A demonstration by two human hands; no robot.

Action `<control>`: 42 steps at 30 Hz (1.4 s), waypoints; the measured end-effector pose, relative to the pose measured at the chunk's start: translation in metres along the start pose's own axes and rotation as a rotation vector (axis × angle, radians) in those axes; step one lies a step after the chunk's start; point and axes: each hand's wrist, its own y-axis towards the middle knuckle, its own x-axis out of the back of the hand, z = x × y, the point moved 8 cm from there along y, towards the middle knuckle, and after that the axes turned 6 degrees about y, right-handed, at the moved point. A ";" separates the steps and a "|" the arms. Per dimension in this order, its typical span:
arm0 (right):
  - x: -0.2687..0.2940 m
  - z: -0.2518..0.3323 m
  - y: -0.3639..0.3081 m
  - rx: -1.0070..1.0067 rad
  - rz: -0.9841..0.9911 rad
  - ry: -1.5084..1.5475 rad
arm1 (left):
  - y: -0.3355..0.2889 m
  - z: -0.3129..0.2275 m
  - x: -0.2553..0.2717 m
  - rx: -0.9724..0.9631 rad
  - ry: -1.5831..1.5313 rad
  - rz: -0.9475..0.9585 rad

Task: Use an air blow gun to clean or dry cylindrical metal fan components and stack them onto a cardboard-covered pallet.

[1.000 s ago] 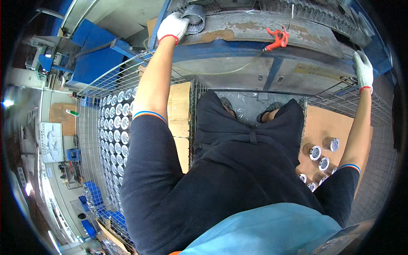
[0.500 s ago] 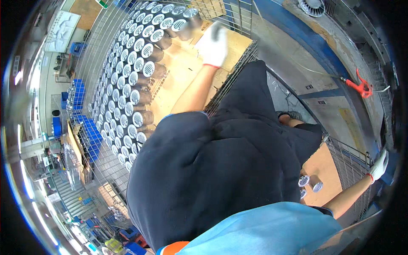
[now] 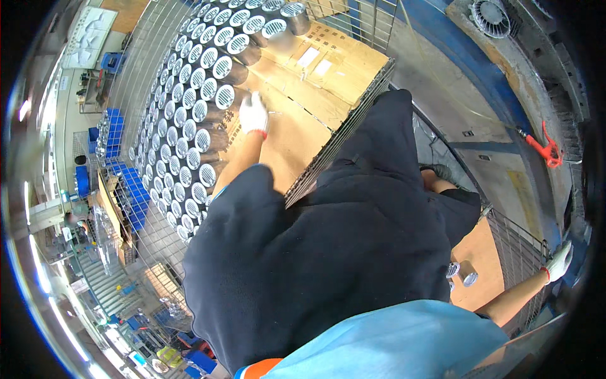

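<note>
My left hand [image 3: 254, 115], in a white glove with a red cuff, is over brown cardboard [image 3: 297, 142], close to the front row of metal cylinders. Its fingers are stretched out and nothing shows in them. Standing upright in packed rows, the cylinders [image 3: 225, 96] have dark sides and bright slotted tops. My right hand [image 3: 559, 261], gloved the same way, reaches out at the far right by the edge of a second wire cage [image 3: 529, 243]. Its fingers look straight and hold nothing I can see; whether it touches the cage I cannot tell.
A wire cage wall [image 3: 383, 28] surrounds the packed cylinders. Few cylinders [image 3: 468, 273] stand on cardboard in the right cage. A red air gun [image 3: 548, 150] lies near a blue-and-grey machine, with a round finned part [image 3: 491, 18] above. Blue bins [image 3: 113, 132] are at the left.
My left hand has moved left and nearer, from the far cardboard toward the cylinder row. My right hand stays near the right cage. The view has shifted slightly.
</note>
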 end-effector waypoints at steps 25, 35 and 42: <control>-0.014 0.031 -0.007 0.107 0.130 -0.157 | 0.056 0.058 -0.021 0.256 -1.356 0.489; -0.052 0.178 -0.039 0.486 -0.095 -0.374 | 0.041 0.067 -0.048 0.092 -0.741 0.397; -0.118 0.215 0.021 0.371 0.171 -0.405 | -0.022 0.022 -0.045 0.388 -1.135 0.592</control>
